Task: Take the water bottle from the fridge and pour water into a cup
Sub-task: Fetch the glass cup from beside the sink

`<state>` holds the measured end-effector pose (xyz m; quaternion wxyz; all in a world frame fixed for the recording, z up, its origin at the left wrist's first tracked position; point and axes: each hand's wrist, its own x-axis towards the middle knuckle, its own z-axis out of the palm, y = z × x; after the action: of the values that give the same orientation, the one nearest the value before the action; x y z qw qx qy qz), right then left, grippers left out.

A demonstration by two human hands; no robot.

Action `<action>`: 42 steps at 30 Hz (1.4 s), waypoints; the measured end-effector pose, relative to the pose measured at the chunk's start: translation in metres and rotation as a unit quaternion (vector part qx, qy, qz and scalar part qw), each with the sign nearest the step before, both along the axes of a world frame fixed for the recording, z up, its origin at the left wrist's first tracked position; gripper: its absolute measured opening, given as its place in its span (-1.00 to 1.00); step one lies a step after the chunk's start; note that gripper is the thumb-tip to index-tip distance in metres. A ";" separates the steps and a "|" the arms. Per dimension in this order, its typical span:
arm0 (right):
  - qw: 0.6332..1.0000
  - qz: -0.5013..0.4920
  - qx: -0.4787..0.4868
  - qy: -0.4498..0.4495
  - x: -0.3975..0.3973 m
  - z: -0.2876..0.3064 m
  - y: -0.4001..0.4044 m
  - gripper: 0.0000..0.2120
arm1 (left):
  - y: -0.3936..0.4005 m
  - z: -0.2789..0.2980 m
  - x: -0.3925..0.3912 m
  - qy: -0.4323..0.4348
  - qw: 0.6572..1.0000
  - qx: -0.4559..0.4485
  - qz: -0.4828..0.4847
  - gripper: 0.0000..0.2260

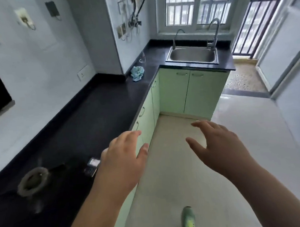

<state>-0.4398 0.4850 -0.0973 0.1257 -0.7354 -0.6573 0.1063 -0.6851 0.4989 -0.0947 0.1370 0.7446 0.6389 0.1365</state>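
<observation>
Countertop [96, 113] burner [33, 180] blurred; shoe [188, 219] cropped

From my view both hands hang over open floor [234, 134], the left hand [121, 160] just at the counter [93, 113] edge, the right hand [220, 149] out over the tiles; neither holds anything. I see a wide bare stretch of counter ahead on the left. What stands on it: a phone [92, 167] beside my left wrist, a burner ring [33, 180] nearer the wall, a cloth [137, 73] and a glass [142, 58] far off by the corner. The sink [192, 55] with 2 taps [213, 32] blocks the far end. A shoe [188, 219] sits below.
</observation>
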 end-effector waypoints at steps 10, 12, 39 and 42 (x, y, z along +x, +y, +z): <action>0.999 -0.033 -0.016 0.034 0.112 -0.017 0.137 -0.49 | 0.160 0.010 0.146 0.057 0.993 0.002 -0.099 -0.55; 0.999 -0.034 -0.004 0.028 0.134 -0.012 0.168 -0.49 | 0.190 0.013 0.168 0.053 0.994 0.006 -0.099 -0.56; 0.996 -0.082 -0.022 0.005 0.273 -0.008 0.649 -0.51 | 0.709 -0.009 0.285 0.021 0.991 -0.024 -0.129 -0.54; 0.998 -0.055 -0.033 0.018 0.285 -0.020 0.709 -0.50 | 0.759 -0.019 0.290 0.025 0.993 -0.038 -0.106 -0.54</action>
<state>-0.1552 1.1936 -0.1174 0.1192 -0.7720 -0.6098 0.1343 -0.3955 1.2577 -0.1139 0.1630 0.8058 0.5639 0.0787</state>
